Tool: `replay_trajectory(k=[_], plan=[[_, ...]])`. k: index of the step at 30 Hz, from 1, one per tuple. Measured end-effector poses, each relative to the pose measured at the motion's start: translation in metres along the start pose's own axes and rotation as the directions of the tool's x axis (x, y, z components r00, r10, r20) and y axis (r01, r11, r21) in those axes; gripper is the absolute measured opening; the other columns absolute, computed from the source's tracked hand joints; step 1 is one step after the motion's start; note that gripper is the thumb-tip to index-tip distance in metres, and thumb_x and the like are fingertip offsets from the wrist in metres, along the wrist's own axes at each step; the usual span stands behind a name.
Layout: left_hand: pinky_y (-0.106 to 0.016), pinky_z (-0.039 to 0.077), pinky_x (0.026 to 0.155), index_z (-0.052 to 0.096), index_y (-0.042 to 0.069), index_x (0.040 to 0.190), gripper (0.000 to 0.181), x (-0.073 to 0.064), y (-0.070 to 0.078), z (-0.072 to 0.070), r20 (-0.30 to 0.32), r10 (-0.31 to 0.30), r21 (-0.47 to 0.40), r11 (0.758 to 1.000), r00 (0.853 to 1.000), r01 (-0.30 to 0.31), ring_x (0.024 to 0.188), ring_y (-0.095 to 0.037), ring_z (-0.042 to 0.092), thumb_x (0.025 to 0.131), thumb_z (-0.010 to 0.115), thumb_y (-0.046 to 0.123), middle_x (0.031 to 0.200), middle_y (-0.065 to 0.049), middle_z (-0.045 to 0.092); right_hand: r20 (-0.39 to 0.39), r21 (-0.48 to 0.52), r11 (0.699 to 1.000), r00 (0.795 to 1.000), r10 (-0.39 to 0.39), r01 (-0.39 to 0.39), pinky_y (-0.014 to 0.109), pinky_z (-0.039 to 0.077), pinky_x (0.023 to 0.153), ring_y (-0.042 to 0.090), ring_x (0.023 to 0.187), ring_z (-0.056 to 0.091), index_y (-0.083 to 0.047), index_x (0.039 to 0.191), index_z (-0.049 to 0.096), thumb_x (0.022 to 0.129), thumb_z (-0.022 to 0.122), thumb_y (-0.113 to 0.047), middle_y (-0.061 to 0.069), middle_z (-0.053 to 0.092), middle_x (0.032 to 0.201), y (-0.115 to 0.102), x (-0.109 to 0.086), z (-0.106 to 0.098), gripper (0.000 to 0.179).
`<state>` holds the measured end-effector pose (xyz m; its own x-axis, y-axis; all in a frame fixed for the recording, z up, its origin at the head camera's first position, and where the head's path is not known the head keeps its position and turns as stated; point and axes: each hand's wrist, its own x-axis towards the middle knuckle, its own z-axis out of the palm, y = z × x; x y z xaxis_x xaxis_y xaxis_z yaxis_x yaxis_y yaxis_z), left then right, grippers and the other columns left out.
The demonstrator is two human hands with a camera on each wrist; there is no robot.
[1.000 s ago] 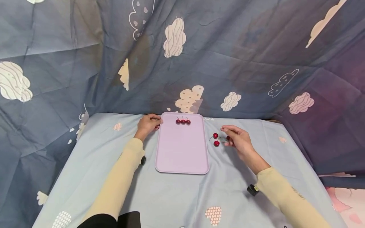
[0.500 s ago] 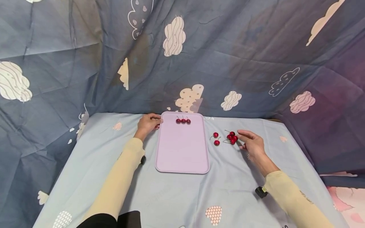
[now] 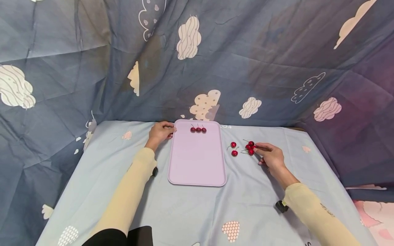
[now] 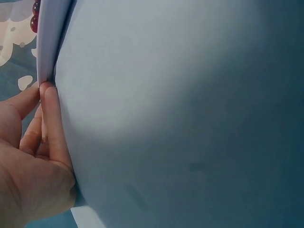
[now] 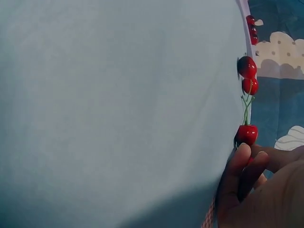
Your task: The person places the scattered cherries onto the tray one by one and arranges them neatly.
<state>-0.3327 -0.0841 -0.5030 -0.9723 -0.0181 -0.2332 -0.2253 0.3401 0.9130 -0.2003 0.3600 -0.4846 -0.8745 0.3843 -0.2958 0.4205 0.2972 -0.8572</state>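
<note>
A pale purple tray (image 3: 197, 160) lies on the light blue cloth, with a row of three dark red cherries (image 3: 198, 130) near its far edge. My left hand (image 3: 160, 134) pinches the tray's left rim near the far corner; the left wrist view shows thumb and fingers (image 4: 51, 118) on either side of the rim. Right of the tray, my right hand (image 3: 271, 157) has its thumb and fingertips at a small cluster of cherries (image 3: 250, 147). In the right wrist view, red shows between the curled fingers (image 5: 241, 154), at a cherry partly hidden by them.
Two single cherries, one nearer (image 3: 234, 153) and one farther (image 3: 233, 145), lie between the tray and the cluster. A dark patterned curtain (image 3: 172, 78) hangs behind the cloth-covered table (image 3: 184, 212), and continues along the left and right sides.
My right hand has moved right from beside the two single cherries, uncovering the cluster, then come in against the cluster's right side. My left hand has kept its grip on the tray, which stays put.
</note>
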Motion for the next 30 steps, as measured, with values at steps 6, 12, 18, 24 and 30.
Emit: replay_trajectory(k=[6, 12, 18, 24, 30], plan=[[-0.016, 0.06, 0.059, 0.077, 0.009, 0.117, 0.025, 0.003, 0.001, 0.001, -0.003, -0.018, 0.021, 1.0, 1.0, 0.018, 0.062, -0.003, 0.065, 0.095, 0.081, 0.021, 0.089, -0.002, 0.073, -0.021, -0.062, 0.998, 0.999, -0.027, 0.025, 0.025, 0.061, 0.055, 0.005, 0.056, 0.056, -0.014, 0.135, 0.07, 0.098, 0.078, -0.023, -0.016, 0.074, 0.102, -0.002, -0.001, 0.003, 0.039], [-0.015, 0.06, 0.059, 0.076, 0.009, 0.118, 0.026, 0.001, 0.002, 0.0, 0.0, -0.009, 0.027, 1.0, 1.0, 0.009, 0.062, -0.002, 0.064, 0.095, 0.08, 0.021, 0.088, -0.002, 0.072, -0.043, -0.062, 0.997, 0.998, -0.048, 0.045, 0.026, 0.061, 0.055, 0.006, 0.062, 0.066, -0.01, 0.133, 0.068, 0.099, 0.076, -0.019, -0.012, 0.073, 0.097, -0.003, -0.004, 0.008, 0.036], [-0.014, 0.059, 0.059, 0.076, 0.009, 0.119, 0.027, -0.004, 0.002, -0.003, 0.003, 0.011, 0.013, 1.0, 1.0, -0.011, 0.063, -0.001, 0.064, 0.096, 0.08, 0.021, 0.087, 0.0, 0.073, -0.054, -0.027, 0.998, 0.996, -0.065, 0.064, 0.028, 0.064, 0.061, 0.003, 0.075, 0.073, -0.006, 0.132, 0.066, 0.098, 0.077, -0.019, -0.005, 0.069, 0.104, -0.013, -0.014, 0.016, 0.038], [-0.015, 0.059, 0.06, 0.076, 0.008, 0.119, 0.027, -0.005, 0.002, -0.004, 0.011, 0.027, 0.002, 1.0, 1.0, -0.027, 0.063, -0.001, 0.065, 0.095, 0.08, 0.021, 0.087, 0.0, 0.074, -0.058, 0.046, 0.993, 0.993, -0.102, 0.105, 0.028, 0.066, 0.066, 0.004, 0.079, 0.074, -0.002, 0.126, 0.065, 0.095, 0.081, -0.017, -0.003, 0.068, 0.1, -0.024, -0.023, 0.026, 0.038], [-0.014, 0.059, 0.059, 0.076, 0.009, 0.118, 0.026, -0.002, 0.002, -0.002, 0.007, 0.015, 0.029, 0.999, 1.0, -0.015, 0.062, -0.001, 0.065, 0.095, 0.08, 0.022, 0.088, -0.001, 0.075, -0.039, 0.153, 0.978, 0.99, -0.139, 0.143, 0.027, 0.067, 0.067, 0.007, 0.074, 0.076, 0.0, 0.115, 0.062, 0.093, 0.081, -0.011, -0.005, 0.068, 0.091, -0.039, -0.031, 0.04, 0.031]])
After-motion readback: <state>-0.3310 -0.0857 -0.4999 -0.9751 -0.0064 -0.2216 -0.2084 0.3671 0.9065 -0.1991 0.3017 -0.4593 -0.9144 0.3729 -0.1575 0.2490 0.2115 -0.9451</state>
